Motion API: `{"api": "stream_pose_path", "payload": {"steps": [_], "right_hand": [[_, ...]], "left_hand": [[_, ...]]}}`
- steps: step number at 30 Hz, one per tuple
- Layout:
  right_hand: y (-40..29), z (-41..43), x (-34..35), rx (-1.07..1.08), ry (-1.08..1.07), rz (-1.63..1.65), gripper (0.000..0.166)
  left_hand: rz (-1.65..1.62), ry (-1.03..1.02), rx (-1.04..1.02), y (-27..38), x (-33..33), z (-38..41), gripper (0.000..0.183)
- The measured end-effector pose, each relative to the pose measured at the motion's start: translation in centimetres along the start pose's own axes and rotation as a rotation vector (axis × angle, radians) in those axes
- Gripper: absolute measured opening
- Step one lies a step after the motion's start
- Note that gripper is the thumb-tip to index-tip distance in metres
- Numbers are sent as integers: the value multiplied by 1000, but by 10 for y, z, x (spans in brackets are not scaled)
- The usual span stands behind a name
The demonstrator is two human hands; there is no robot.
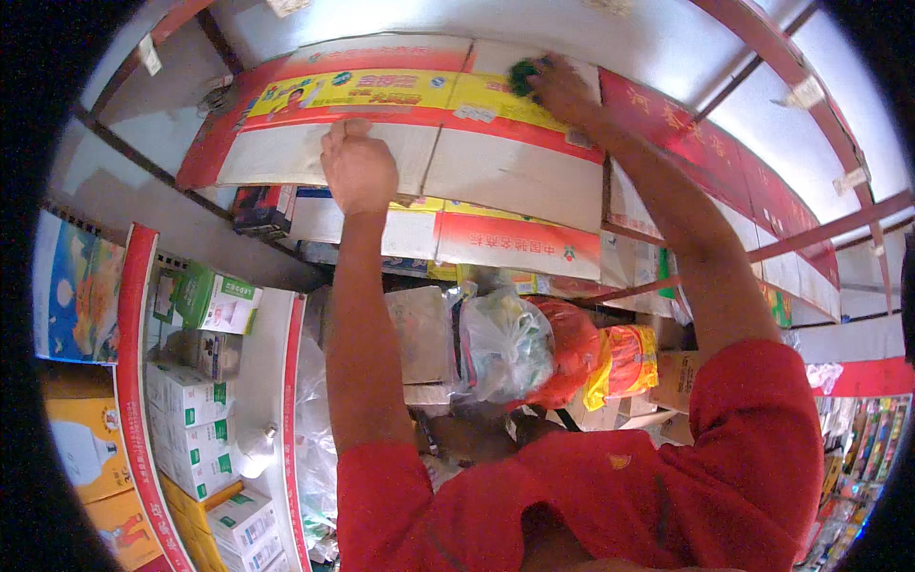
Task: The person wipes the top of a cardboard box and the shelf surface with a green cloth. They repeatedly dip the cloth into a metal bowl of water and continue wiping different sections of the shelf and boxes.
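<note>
A flattened printed carton, yellow, red and white [400, 100], lines the high shelf in front of me. My right hand [561, 89] is at the far right part of its yellow band, with fingers closed around a dark green pad [524, 77] that looks like a scouring pad. Lower and to the left, my left hand [357, 168] rests against the carton's white front part [500, 175]. Its fingers are curled, and the palm side is hidden, so whether it grips anything does not show. Both arms are raised.
Red metal shelf bars [822, 229] cross at right. Beneath hang a clear plastic bag [507, 343] and a red bag [572, 343]. Shelves at left hold white boxes [189, 400], a green box [214, 297] and a light bulb [259, 450]. A dark red box [264, 207] sits below the carton.
</note>
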State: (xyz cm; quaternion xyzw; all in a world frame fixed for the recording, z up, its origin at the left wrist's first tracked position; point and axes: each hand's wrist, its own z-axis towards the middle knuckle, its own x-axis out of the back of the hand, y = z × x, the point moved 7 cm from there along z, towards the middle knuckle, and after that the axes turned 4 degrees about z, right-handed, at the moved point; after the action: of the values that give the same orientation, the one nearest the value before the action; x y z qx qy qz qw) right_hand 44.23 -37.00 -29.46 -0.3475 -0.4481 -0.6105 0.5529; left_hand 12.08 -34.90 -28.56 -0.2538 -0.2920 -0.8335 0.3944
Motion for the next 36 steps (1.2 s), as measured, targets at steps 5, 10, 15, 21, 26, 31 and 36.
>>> {"api": "stream_pose_path", "payload": {"steps": [5, 10, 15, 21, 26, 31, 36], "right_hand": [[-176, -69, 58, 451, 29, 625, 47], [-112, -129, 93, 496, -25, 200, 48], [-8, -107, 45, 188, 40, -199, 25], [-157, -104, 70, 281, 214, 424, 28], [-177, -226, 110, 374, 12, 1011, 25], [-125, -377, 75, -159, -186, 1238, 39], [-4, -545, 69, -859, -208, 1183, 51]], "left_hand": [[43, 4, 31, -15, 11, -2, 24], [62, -56, 47, -23, 6, -3, 26], [130, 57, -154, -11, -35, 5, 18], [388, -20, -418, -47, -62, 7, 22], [212, -66, -139, -22, -28, 10, 25], [435, -13, -358, -67, -16, 18, 25], [-270, 102, -60, 119, 74, -65, 20]]}}
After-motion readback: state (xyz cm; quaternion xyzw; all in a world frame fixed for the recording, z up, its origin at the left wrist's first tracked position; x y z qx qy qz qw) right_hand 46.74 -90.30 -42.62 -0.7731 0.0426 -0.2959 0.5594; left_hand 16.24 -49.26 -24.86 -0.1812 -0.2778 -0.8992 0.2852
